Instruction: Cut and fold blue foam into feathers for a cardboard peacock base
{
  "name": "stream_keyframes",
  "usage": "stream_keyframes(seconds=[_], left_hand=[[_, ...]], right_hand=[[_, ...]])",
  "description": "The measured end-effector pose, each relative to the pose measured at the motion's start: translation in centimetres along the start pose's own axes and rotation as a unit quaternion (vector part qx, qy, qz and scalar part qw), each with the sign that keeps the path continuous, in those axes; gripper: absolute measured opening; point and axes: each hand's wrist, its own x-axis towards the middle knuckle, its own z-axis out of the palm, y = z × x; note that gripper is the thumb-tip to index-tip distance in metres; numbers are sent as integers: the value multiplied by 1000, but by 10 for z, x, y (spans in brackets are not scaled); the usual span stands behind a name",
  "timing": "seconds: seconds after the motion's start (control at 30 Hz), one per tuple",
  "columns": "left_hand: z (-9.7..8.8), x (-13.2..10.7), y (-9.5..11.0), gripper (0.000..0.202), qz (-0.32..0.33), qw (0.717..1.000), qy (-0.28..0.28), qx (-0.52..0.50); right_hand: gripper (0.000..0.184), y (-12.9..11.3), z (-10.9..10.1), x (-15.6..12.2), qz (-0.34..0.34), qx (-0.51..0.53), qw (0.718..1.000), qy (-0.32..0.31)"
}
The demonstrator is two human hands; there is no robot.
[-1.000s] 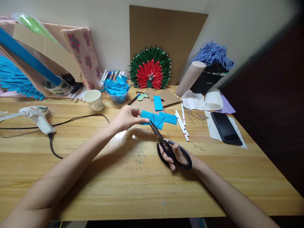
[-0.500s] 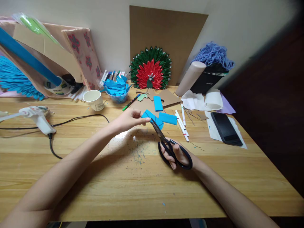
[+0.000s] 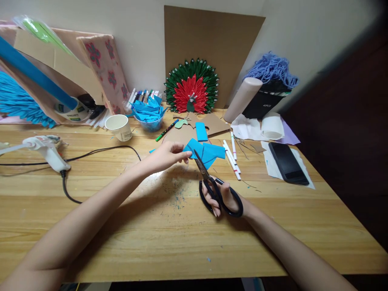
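Observation:
Between the thumb and fingers of my left hand [image 3: 171, 157] is a piece of blue paper [image 3: 207, 159] with dark lines drawn on it. My right hand [image 3: 226, 198] grips black-handled scissors [image 3: 205, 173] by their loops, the blades at the paper's near edge. Beyond it stands a blue paper rectangle [image 3: 201, 131]; another blue piece [image 3: 217, 151] lies partly behind the held paper. A small blue bit shows just left of my left hand, mostly hidden by it. Tiny blue scraps dot the tabletop below.
A glue gun [image 3: 50, 155] with a black cord lies left, near a paper cup [image 3: 119, 127]. Blue cuttings fill a clear bowl [image 3: 150, 123]. White markers [image 3: 232, 161], a phone [image 3: 287, 163] and a paper roll [image 3: 273, 127] lie right. A red-green peacock [image 3: 191, 89] leans on cardboard.
The held blue paper has turned and spread toward the right and nearer me, now overlapping the blue piece behind it. The scissors have shifted slightly left. A blue bit has appeared left of my left hand.

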Motion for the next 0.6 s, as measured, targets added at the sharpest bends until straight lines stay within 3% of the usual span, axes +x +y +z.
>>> stream_keyframes(seconds=[0.37,0.6], left_hand=[[0,2,-4,27,-6,1000,-19,-9],[2,3,-11,33,14,999,-40,16]], right_hand=[[63,-7,7,3,-26,-29,999,36],[72,-1,5,0,-23,-14,1000,8]])
